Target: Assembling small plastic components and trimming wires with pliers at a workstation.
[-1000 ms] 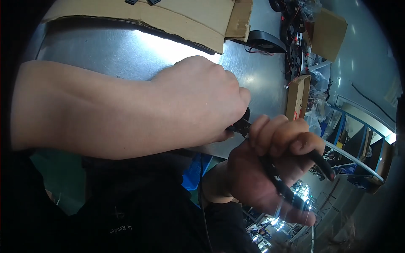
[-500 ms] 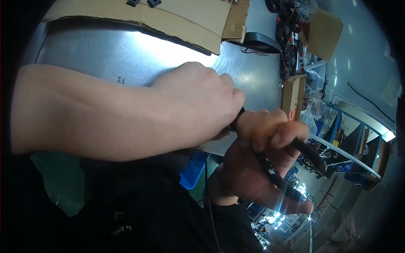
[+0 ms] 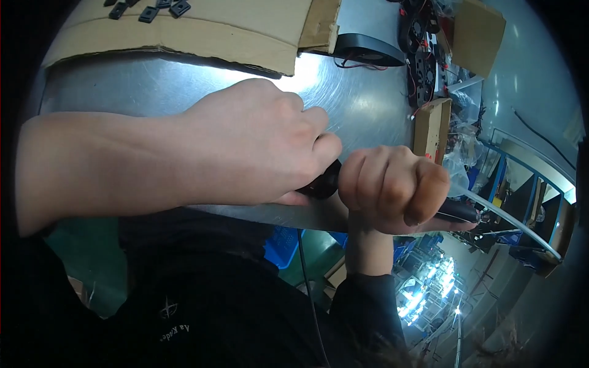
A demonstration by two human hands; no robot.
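Observation:
My left hand point(image 3: 264, 141) is closed, back of the hand up, around a black rounded part point(image 3: 325, 183) that shows between my two hands. Right against that part, my right hand point(image 3: 392, 187) makes a fist. A black rod-shaped thing point(image 3: 457, 213) juts from the far side of this fist, with a fingertip lying along its underside. My fingers hide the middle, so whether the rod and the rounded part are one piece I cannot tell. Both hands are above the near edge of a metal table point(image 3: 374, 113).
A cardboard box or tray point(image 3: 233, 43) with several small black clips point(image 3: 148, 14) lies at the far left. Beyond my right hand are a black curved housing point(image 3: 368, 49) with wires, black fan-like units point(image 3: 420, 73) and an open carton point(image 3: 432, 126). A blue bin point(image 3: 282, 245) stands below the table.
My right hand has turned and its fingers have closed into a fist; before, it was partly spread and blurred, with the black rod across it. My left hand has shifted slightly left.

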